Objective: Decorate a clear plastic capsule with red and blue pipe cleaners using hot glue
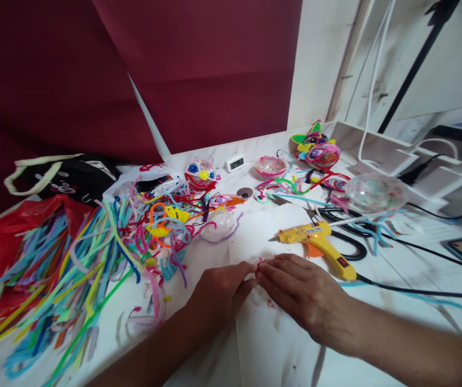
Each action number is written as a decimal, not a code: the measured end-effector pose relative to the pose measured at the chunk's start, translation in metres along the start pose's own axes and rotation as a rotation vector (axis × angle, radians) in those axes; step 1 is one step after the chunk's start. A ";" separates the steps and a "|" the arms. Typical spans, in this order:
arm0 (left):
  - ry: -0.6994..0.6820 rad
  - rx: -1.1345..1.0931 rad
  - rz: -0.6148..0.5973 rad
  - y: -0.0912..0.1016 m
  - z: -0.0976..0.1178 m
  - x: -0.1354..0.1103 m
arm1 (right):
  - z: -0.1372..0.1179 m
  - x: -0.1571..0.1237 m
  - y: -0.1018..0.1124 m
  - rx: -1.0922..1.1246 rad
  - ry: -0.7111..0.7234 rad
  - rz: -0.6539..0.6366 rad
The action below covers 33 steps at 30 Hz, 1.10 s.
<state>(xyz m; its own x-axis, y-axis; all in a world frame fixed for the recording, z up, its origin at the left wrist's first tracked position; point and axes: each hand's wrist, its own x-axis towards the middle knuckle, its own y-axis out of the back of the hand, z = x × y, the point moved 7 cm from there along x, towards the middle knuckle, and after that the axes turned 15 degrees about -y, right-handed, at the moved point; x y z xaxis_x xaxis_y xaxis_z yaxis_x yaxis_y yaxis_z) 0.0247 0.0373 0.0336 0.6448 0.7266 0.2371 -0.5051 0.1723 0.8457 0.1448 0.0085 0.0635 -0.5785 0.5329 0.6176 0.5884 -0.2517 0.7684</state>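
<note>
My left hand (226, 290) and my right hand (305, 295) meet over the white paper sheet (263, 349). Between them is a clear plastic dome (257, 295) with pink and red bits on it, largely covered by my fingers. My left thumb and forefinger are closed at its near left side. The right fingers lie close together over its other side, and a small red piece (259, 265) shows at the fingertips. Just beyond my right hand lies a yellow hot glue gun (319, 242), its nozzle pointing left.
Many coloured pipe cleaners (89, 269) spread over the left side, beside a red plastic bag (73, 209). Decorated balls (200, 174) and a pink-rimmed bowl (270, 167) stand at the back. Scissors (347, 244) and the glue gun's black cable (416, 294) lie on the right.
</note>
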 end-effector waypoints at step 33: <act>-0.443 0.145 0.346 0.004 0.011 -0.016 | 0.001 -0.004 -0.012 -0.105 -0.003 -0.044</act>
<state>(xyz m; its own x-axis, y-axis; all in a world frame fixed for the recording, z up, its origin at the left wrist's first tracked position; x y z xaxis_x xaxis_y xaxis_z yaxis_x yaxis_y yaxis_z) 0.0190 0.0192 0.0389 0.6508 0.3715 0.6622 -0.6652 -0.1415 0.7331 0.1410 0.0102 0.0516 -0.6005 0.5481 0.5823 0.4998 -0.3112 0.8083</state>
